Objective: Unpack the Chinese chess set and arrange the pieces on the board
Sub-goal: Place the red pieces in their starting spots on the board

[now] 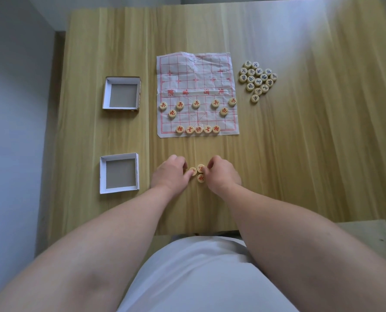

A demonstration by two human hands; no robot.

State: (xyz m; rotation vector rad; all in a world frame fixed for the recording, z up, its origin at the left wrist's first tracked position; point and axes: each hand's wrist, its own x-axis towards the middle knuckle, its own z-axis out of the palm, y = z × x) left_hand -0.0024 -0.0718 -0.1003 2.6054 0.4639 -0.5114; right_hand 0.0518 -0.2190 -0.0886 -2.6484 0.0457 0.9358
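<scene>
A creased paper chess board (196,86) with red lines lies on the wooden table (300,143). Several red-lettered round pieces stand on its near half: a row of soldiers (196,103), two cannons (172,113), and a back row (198,129). Three loose red pieces (200,177) lie on the table in front of the board. My left hand (170,174) pinches the leftmost one (193,170) between thumb and fingertip. My right hand (221,174) has its fingertips on the piece (201,168) beside it. Whether either piece is lifted cannot be told.
A heap of black-lettered pieces (257,79) lies right of the board. Two open empty cardboard box halves sit at the left, one far (121,93) and one near (119,173). The table's front edge runs just before my body.
</scene>
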